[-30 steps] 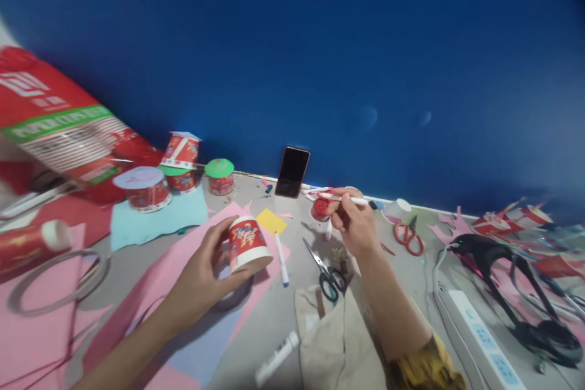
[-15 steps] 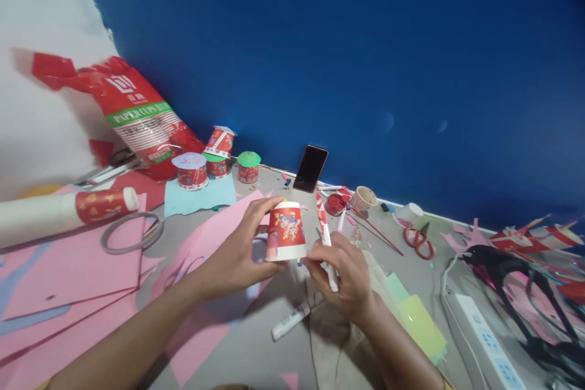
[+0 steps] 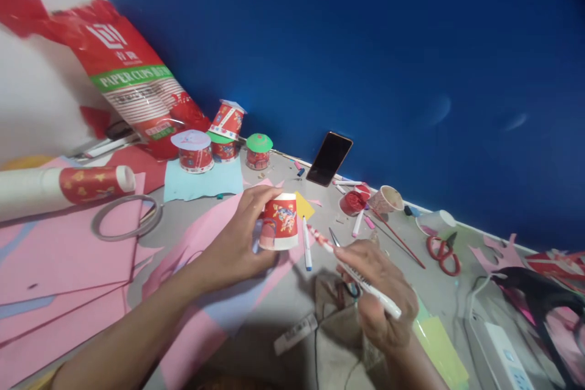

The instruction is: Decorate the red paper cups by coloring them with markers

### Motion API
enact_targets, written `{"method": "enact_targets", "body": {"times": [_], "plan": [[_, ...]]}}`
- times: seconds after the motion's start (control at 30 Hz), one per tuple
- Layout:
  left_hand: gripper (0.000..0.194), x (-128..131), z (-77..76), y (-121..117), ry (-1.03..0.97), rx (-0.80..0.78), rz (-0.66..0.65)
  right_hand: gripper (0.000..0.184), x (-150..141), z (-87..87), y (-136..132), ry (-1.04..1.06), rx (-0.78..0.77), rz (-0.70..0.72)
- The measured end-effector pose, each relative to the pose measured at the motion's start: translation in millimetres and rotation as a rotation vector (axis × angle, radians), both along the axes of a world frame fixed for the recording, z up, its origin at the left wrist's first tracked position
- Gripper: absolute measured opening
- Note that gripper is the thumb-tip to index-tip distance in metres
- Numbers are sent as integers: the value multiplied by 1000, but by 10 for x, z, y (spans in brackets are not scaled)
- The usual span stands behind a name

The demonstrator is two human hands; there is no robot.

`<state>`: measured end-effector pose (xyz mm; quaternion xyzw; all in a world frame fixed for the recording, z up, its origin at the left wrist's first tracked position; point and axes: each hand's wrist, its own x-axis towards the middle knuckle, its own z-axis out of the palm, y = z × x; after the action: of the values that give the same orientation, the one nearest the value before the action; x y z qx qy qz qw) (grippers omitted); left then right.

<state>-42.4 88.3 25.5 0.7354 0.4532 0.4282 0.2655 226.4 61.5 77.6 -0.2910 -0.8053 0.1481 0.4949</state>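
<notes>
Left fingers (image 3: pixel 256 197) curl round patterned red-and-white paper cup (image 3: pixel 286 219): likely light, crushable, best held near rim. Right fingers (image 3: pixel 359 251) pinch slim white-and-red pen (image 3: pixel 365 285).

Looks moderately bright across the middle of the desk (image 3: pixel 326 210), but falls to deep, dim tones on the blue wall (image 3: pixel 292 42). Brightens again toward the right side, with two pale crescents of glare (image 3: pixel 437 111) at upper right. Sinks into soft shadow at bottom centre, and to black in the upper right corner. Shows glints on the red bag (image 3: pixel 150 103). Blurs slightly around the right hand (image 3: pixel 379 292), and stretches and softens toward the left and right edges.
</notes>
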Motion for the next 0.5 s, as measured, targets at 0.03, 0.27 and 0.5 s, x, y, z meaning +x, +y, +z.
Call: {"method": "enact_targets", "body": {"times": [0.03, 0.27, 0.5], "plan": [[88, -1, -24, 4, 13, 34, 2, 42, -10, 7, 0, -18, -18, 4], [78, 73, -31, -23, 37, 59, 0, 14, -141, 26, -50, 11, -85, -47], [81, 63, 57, -48, 36, 34, -23, 27, -141, 0, -83, -34, -115, 24]]}}
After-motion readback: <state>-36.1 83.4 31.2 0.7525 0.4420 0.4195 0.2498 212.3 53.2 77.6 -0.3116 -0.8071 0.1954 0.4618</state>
